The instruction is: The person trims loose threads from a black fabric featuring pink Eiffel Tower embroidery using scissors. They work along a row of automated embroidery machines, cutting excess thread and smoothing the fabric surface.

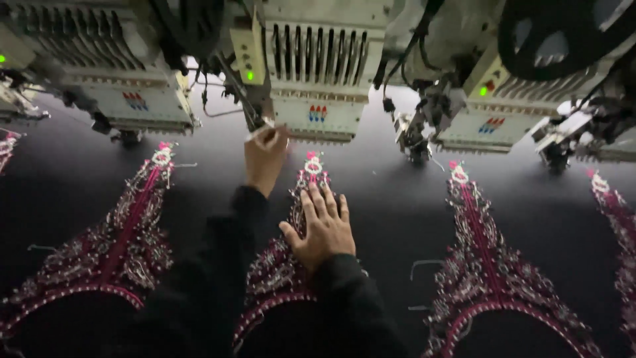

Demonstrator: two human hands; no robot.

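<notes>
My left hand (265, 162) reaches up to the underside of the middle embroidery head (318, 73). Its fingers pinch a thin pale tool (260, 134) close to the needle area. My right hand (323, 229) lies flat, palm down and fingers spread, on the middle red and pink embroidered motif (278, 272) on the black fabric (391, 205). Both arms wear black sleeves. The tool's tip and the needles are too small to make out.
A left embroidery head (126, 79) and a right one (497, 99) hang over the same fabric, with green lights lit. Matching pointed motifs lie at the left (126, 238) and right (483, 265). Partial motifs show at both edges. Loose thread ends lie on the cloth.
</notes>
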